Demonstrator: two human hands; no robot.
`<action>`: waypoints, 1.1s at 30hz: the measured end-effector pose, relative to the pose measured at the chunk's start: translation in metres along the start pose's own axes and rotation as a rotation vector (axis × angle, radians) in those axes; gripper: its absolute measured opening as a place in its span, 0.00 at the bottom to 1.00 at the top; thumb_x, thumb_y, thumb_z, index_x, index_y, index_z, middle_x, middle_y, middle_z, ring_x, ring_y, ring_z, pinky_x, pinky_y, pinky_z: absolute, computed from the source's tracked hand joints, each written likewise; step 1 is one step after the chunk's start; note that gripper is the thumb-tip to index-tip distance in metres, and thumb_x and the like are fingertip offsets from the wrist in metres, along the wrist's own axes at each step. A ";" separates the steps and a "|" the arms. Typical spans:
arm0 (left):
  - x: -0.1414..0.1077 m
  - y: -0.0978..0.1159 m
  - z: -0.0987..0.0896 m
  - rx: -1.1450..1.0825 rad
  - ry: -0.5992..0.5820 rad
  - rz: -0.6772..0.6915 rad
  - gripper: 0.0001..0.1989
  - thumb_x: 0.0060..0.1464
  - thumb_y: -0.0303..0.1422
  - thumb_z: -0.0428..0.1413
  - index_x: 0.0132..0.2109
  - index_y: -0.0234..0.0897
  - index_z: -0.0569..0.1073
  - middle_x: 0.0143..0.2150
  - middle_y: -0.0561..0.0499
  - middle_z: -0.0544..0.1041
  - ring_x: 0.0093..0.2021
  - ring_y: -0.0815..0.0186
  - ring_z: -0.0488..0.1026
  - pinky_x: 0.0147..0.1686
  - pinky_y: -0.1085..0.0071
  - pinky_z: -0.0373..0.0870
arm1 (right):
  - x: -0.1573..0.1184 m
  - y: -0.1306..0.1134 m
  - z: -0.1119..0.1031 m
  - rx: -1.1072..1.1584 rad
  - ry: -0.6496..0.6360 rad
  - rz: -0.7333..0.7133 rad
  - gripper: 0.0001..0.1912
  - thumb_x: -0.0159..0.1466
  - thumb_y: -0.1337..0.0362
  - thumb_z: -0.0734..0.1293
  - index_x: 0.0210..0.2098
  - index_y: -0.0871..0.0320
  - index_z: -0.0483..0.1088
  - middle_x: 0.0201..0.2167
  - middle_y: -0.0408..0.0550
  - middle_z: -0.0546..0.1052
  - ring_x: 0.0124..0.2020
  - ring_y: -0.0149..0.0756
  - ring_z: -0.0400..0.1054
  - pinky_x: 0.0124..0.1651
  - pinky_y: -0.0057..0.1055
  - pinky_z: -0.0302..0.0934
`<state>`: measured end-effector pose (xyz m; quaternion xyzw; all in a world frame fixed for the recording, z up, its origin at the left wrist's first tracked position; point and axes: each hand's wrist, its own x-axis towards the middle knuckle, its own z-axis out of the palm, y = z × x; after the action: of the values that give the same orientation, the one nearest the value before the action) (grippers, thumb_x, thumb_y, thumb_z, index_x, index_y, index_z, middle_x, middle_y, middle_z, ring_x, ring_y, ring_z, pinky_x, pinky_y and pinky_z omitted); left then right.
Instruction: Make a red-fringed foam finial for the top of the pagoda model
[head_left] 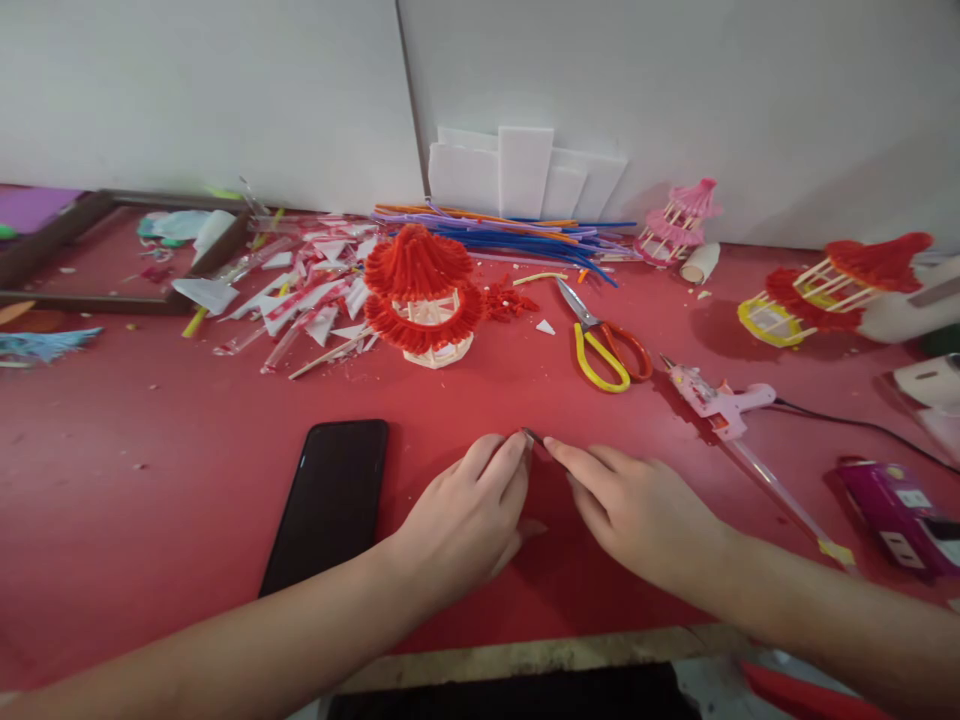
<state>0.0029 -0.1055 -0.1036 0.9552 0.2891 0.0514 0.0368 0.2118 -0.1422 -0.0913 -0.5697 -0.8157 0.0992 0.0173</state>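
Note:
My left hand (pixel 472 500) is closed in a pinch over the red tabletop; what its fingertips hold, if anything, is mostly hidden. Close beside it, my right hand (pixel 637 505) grips a thin dark tool (pixel 546 446) whose tip meets the left fingertips. The tool's exact kind does not show. Beyond both hands stands a small model pavilion (pixel 424 300) with a red fuzzy two-tier roof and pale stick posts. Scissors (pixel 600 345) with one yellow and one red handle lie partly open behind my right hand.
A black phone (pixel 330 500) lies left of my hands. To the right are a pink glue gun (pixel 720 400) and a purple power strip (pixel 896 515). Plastic scraps (pixel 307 290), pipe cleaners (pixel 510 238), a pink model (pixel 679 225) and another red-roofed model (pixel 832 285) line the back.

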 end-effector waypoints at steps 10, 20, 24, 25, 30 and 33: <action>0.000 -0.005 0.006 0.001 0.098 0.058 0.29 0.58 0.40 0.58 0.57 0.18 0.70 0.55 0.30 0.74 0.57 0.44 0.71 0.57 0.55 0.73 | -0.001 0.000 -0.003 0.003 -0.030 0.005 0.28 0.66 0.69 0.56 0.64 0.57 0.63 0.39 0.54 0.79 0.31 0.43 0.77 0.30 0.37 0.68; 0.002 -0.007 0.005 -0.016 0.092 0.073 0.30 0.54 0.39 0.61 0.56 0.17 0.71 0.54 0.31 0.75 0.56 0.44 0.72 0.54 0.55 0.75 | 0.002 -0.004 0.000 0.019 -0.040 0.025 0.28 0.65 0.71 0.56 0.64 0.58 0.63 0.43 0.56 0.80 0.33 0.45 0.78 0.32 0.38 0.70; 0.002 -0.006 0.003 -0.019 0.083 0.068 0.30 0.54 0.39 0.61 0.56 0.17 0.71 0.53 0.31 0.76 0.55 0.45 0.73 0.54 0.55 0.76 | 0.002 -0.006 0.000 -0.005 -0.038 0.023 0.27 0.65 0.70 0.57 0.64 0.59 0.64 0.42 0.56 0.80 0.31 0.45 0.78 0.29 0.38 0.70; 0.002 -0.006 0.003 -0.022 0.085 0.066 0.30 0.54 0.39 0.61 0.56 0.17 0.71 0.53 0.32 0.76 0.55 0.45 0.73 0.54 0.55 0.75 | 0.002 -0.006 0.000 -0.010 -0.040 0.022 0.27 0.65 0.70 0.57 0.63 0.59 0.64 0.42 0.56 0.80 0.30 0.45 0.77 0.28 0.37 0.69; 0.003 -0.008 0.004 -0.043 0.068 0.068 0.28 0.55 0.38 0.61 0.56 0.21 0.71 0.53 0.33 0.75 0.56 0.46 0.72 0.55 0.55 0.75 | 0.003 -0.008 -0.001 -0.028 -0.037 0.014 0.26 0.65 0.71 0.57 0.63 0.60 0.65 0.41 0.55 0.80 0.31 0.42 0.77 0.28 0.34 0.68; 0.003 -0.008 0.004 -0.031 0.075 0.071 0.29 0.55 0.40 0.60 0.56 0.19 0.71 0.53 0.33 0.76 0.55 0.45 0.73 0.53 0.55 0.76 | 0.000 -0.009 0.002 -0.094 -0.030 0.001 0.27 0.64 0.71 0.58 0.63 0.61 0.64 0.38 0.53 0.79 0.26 0.40 0.76 0.24 0.32 0.65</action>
<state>0.0019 -0.0976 -0.1082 0.9616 0.2554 0.0931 0.0389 0.2028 -0.1451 -0.0913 -0.5689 -0.8192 0.0693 -0.0215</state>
